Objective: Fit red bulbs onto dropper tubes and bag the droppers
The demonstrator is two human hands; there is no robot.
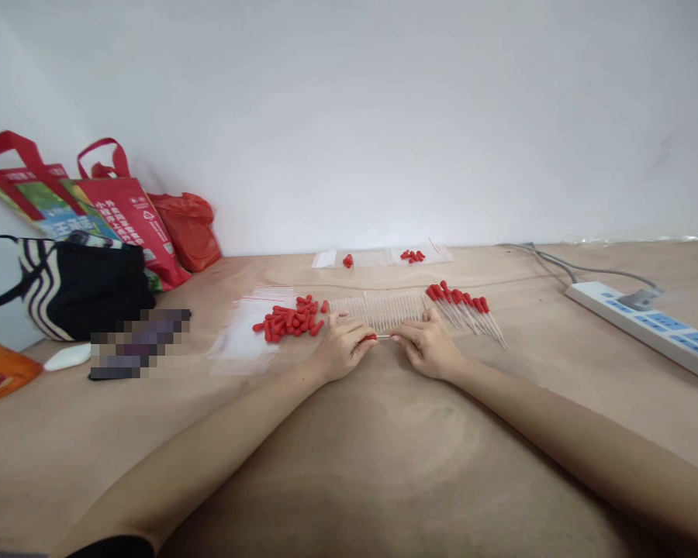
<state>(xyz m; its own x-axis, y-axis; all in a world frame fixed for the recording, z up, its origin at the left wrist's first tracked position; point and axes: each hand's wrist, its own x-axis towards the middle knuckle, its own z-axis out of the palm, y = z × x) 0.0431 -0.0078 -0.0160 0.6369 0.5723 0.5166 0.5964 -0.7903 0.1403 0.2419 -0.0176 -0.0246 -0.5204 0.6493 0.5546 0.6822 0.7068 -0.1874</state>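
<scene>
My left hand [344,347] is closed in a pinch on a red rubber dropper bulb [371,338]. My right hand [429,346] pinches a thin clear dropper tube [384,336], whose left end meets the bulb. How far the tube sits inside the bulb is hidden by my fingers. Just behind both hands lies a row of bare clear tubes [378,308]. A heap of loose red bulbs [291,319] is left of my left hand, partly on clear zip bags [241,341]. Droppers with red bulbs fitted [462,302] lie fanned out beyond my right hand.
Small bags with red bulbs [412,256] lie near the wall. A white power strip [645,322] with a grey cable is at the right. On the left stand shopping bags [131,213] and a black striped bag [98,283], beside a white object [68,356] and a blurred-out dark item [139,345].
</scene>
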